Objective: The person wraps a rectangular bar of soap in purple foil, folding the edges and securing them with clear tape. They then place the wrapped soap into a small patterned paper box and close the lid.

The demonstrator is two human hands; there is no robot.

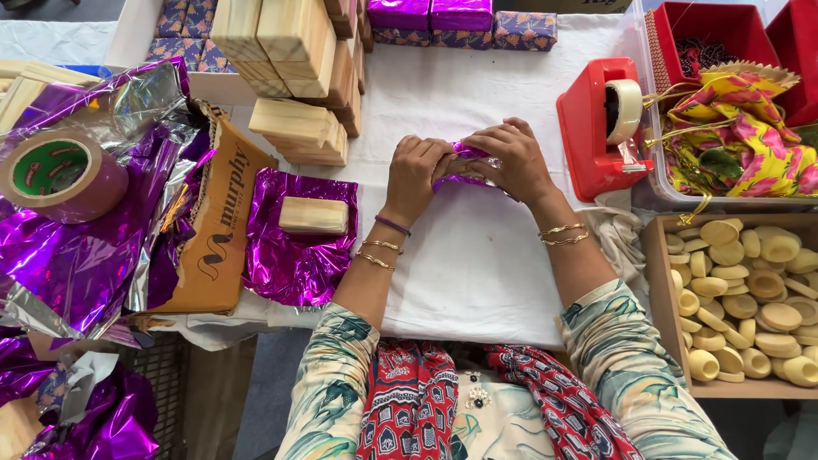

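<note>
A small block half-wrapped in shiny purple foil (467,163) lies on white cloth.

bare cloth (477,273) below, wooden blocks (298,128) left, tape dispenser (596,128) right

overhead view of a work surface. a desk (477,273) covered with a white cloth fills the middle of the frame under even, soft light without hard shadows. a second white cloth (51,38) covers a surface at upper left. a strip of grey floor (264,400) shows below the desk's near edge at lower left, beside a dark grid-like panel (162,375). at right, a shallow wooden tray (660,290) stands against the desk's side, and a clear plastic bin (656,183) sits just above it. red containers (724,30) line the upper right corner. no walls or windows fall inside the view.
</note>
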